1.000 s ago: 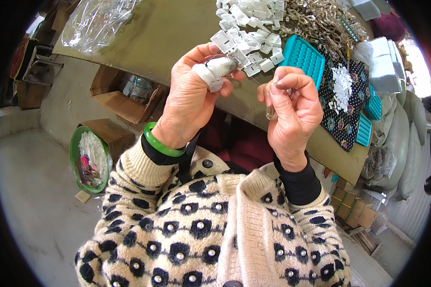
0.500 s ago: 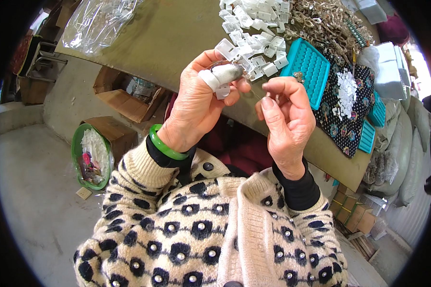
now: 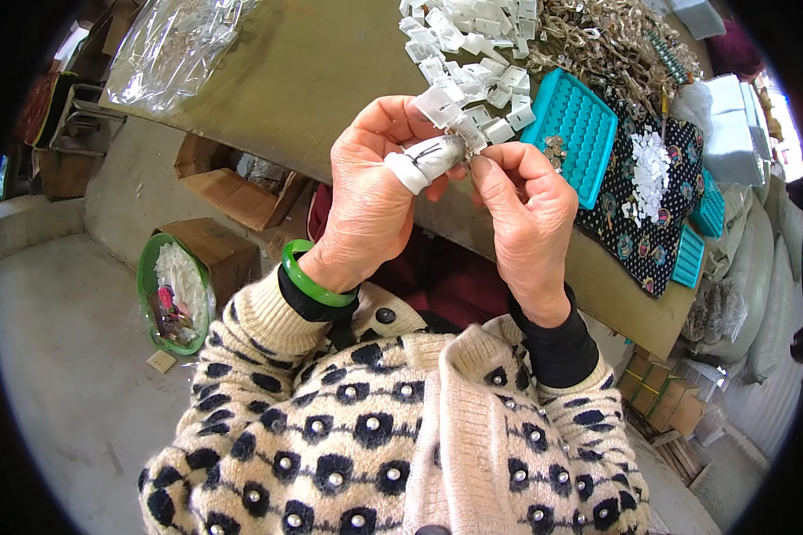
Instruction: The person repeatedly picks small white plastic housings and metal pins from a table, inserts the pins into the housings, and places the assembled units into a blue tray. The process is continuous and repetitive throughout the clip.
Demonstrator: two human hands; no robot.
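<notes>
My left hand (image 3: 357, 183), with a green bangle (image 3: 310, 275) at its wrist, is closed on a small translucent plastic case (image 3: 441, 107). A white cloth wrapping (image 3: 424, 165), grey at the tip, covers its thumb. Thumb and forefinger of my right hand (image 3: 533, 209) are pinched together right beside that case, touching or nearly touching it. Whatever they hold is too small to make out. Beyond my hands lies a pile of similar translucent cases (image 3: 486, 80). Right of it, a teal dimpled tray (image 3: 575, 134) carries small brownish pieces (image 3: 555, 150).
Tangled clear-and-brown strands (image 3: 598, 40) cover the table's far right. A dark patterned cloth (image 3: 638, 245) bears white chips (image 3: 649, 174). Clear plastic film (image 3: 174, 53) lies at the far left. A cardboard box (image 3: 241, 201) and a green basket (image 3: 143, 294) stand below the table.
My right hand has moved left and up to meet the case in my left hand; they were apart before. The left hand has turned slightly, tilting the case.
</notes>
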